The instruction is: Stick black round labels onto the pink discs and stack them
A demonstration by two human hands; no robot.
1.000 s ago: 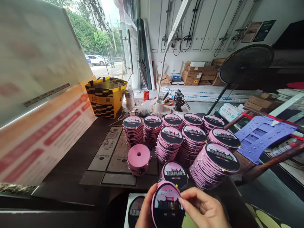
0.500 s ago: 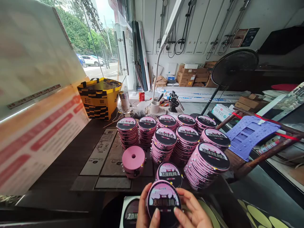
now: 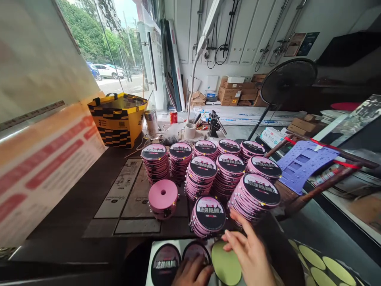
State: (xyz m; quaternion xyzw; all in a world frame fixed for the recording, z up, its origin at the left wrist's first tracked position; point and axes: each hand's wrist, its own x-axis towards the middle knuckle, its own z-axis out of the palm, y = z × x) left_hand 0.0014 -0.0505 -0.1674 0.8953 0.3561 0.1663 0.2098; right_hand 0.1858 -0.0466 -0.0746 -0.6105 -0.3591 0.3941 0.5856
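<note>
Black-and-pink labelled discs stand in several stacks (image 3: 201, 174) on the dark table. A short stack (image 3: 210, 214) with a labelled top is nearest to me, and my right hand (image 3: 248, 248) is just right of it, fingers apart and holding nothing. Left of that stack is a plain pink disc pile (image 3: 163, 194) with a centre hole. My left hand (image 3: 193, 272) lies over a sheet of round black labels (image 3: 166, 264), on a partly covered label; its fingertips are blurred. A bare yellow-green circle (image 3: 226, 262) shows on the sheet between my hands.
A yellow-and-black bag (image 3: 117, 123) stands at the back left, near a metal can (image 3: 151, 122) and a red can (image 3: 173, 116). A lamp arm (image 3: 195, 67) rises behind the stacks. At the right are a purple stool (image 3: 303, 165) and a black fan (image 3: 287, 83).
The labelled disc that both hands held now sits on top of the near stack. My right hand has let go and opened; my left hand has moved down onto the label sheet.
</note>
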